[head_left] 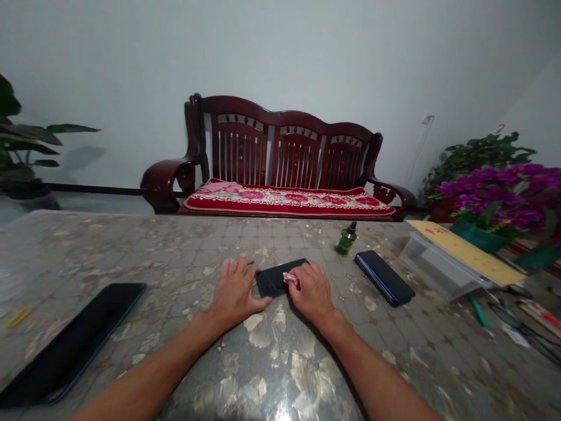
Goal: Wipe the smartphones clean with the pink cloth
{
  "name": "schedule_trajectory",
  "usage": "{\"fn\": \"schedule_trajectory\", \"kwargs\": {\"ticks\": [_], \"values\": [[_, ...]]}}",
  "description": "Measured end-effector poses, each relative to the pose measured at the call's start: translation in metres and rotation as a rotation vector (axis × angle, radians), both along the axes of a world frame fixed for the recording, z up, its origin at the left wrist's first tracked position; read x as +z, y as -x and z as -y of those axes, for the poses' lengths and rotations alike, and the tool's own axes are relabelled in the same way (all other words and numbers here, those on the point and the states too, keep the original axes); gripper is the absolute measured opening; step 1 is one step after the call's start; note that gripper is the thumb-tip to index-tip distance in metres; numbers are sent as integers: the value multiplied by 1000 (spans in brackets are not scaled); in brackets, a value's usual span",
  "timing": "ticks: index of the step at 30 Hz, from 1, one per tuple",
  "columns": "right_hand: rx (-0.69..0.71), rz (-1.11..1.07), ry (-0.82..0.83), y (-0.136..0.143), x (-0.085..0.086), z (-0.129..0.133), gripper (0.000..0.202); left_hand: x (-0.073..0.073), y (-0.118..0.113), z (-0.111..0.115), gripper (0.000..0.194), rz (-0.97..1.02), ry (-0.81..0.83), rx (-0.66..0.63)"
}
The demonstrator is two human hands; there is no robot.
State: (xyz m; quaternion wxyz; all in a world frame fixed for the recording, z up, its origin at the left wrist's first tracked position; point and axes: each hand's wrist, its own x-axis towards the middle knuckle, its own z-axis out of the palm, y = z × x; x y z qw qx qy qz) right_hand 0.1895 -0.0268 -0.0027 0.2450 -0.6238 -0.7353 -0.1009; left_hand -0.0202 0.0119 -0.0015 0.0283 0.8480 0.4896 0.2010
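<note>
A dark smartphone (274, 279) lies flat on the patterned table, its screen side up as far as I can tell. My left hand (236, 287) grips its left end, thumb at the near corner and fingers along the far side. In my right hand (312, 287) a small crumpled pink cloth (290, 278) is pinched and rests against the phone's right half. That hand covers the phone's right end. Beyond it to the right stands a small green spray bottle (346, 238), and nearby lies a dark phone-like device (384, 277) with a bluish edge.
A large black tablet (72, 345) lies on the left of the table (193, 245), near a yellow object (20, 316). At right are a clear plastic box (442, 269) with a yellow sheet on top, purple flowers (504, 193) and cables (526, 327). A wooden bench (289, 146) stands behind.
</note>
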Motion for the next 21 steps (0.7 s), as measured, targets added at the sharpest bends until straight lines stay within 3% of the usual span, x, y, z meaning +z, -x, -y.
{"fn": "schedule_trajectory", "kwargs": {"ticks": [4, 11, 18, 21], "values": [[88, -3, 12, 6, 1, 3, 10, -1, 0, -1, 53, 11, 4, -7], [-121, 50, -19, -27, -1, -14, 13, -5, -1, 0, 53, 95, 44, -8], [63, 27, 61, -2, 6, -6, 12, -7, -1, -2, 53, 131, 50, -17], [114, 52, 120, -6, 14, -9, 11, -6, -1, -2, 55, 107, 56, -8]]}}
